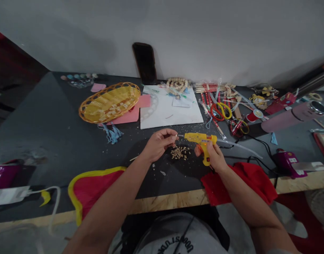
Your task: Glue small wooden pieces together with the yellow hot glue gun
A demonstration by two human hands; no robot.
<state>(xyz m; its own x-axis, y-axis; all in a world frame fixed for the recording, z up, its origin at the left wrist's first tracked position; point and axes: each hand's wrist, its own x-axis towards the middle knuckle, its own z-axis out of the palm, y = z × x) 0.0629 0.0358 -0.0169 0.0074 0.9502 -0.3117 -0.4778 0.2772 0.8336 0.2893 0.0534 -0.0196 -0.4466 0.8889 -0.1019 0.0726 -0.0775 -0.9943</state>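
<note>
My right hand (214, 155) is wrapped round the handle of a yellow glue gun (197, 138), whose nozzle points left. A clear glue stick (240, 146) trails out of its back. My left hand (160, 144) pinches a tiny pale piece (176, 136) at the tip of the nozzle; whether they touch is too small to tell. Just below the gun, a loose pile of small wooden pieces (179, 152) lies on the dark table (125, 151).
Behind my hands are a white board (172, 118), a yellow basket (109, 104) and a phone (145, 63) leaning on the wall. Scissors (224, 110), thread (254, 115) and a pink bottle (294, 114) stand or lie right. Red cloth (246, 180) lies under my right forearm.
</note>
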